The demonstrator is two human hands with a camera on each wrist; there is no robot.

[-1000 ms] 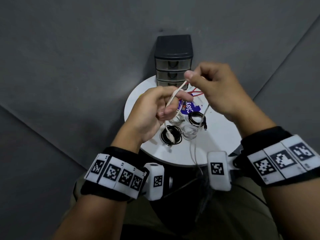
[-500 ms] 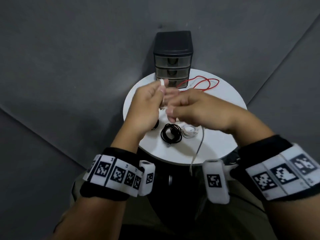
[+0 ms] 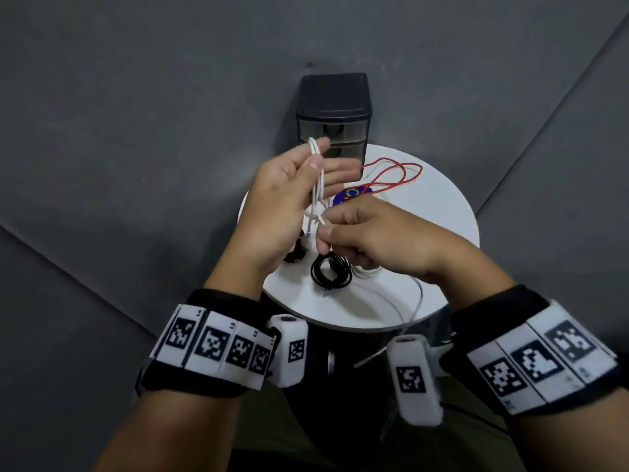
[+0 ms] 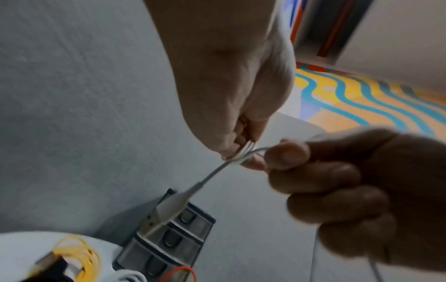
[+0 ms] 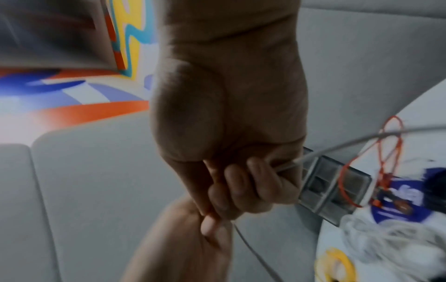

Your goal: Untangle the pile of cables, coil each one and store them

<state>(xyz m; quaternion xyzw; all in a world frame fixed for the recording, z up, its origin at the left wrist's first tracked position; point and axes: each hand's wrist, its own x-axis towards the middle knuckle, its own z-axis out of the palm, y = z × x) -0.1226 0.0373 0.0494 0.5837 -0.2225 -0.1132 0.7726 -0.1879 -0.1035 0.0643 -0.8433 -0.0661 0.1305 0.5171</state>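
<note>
Above the round white tabletop [image 3: 439, 233] both hands are raised and meet close together. The left hand [image 3: 286, 202] is turned with the palm to the right, its fingers stretched almost straight toward the drawer unit [image 3: 333, 110], and the thumb presses the white cable [image 3: 317, 185] against the index finger; several loops of this cable hang down along the palm. The right hand [image 3: 371, 236] is just beside it, lower, with fingers curled, and its grip is clamped on the same cable near the bottom of the loops. In the left wrist view the cable's white plug [image 4: 169, 207] hangs free below the two hands. From the right hand one strand goes down over the tabletop edge. On the tabletop lie a coiled black cable [image 3: 331, 274], a white coil [image 3: 366, 271] touching it, and a loose red cable [image 3: 391, 177] near the drawers.
</note>
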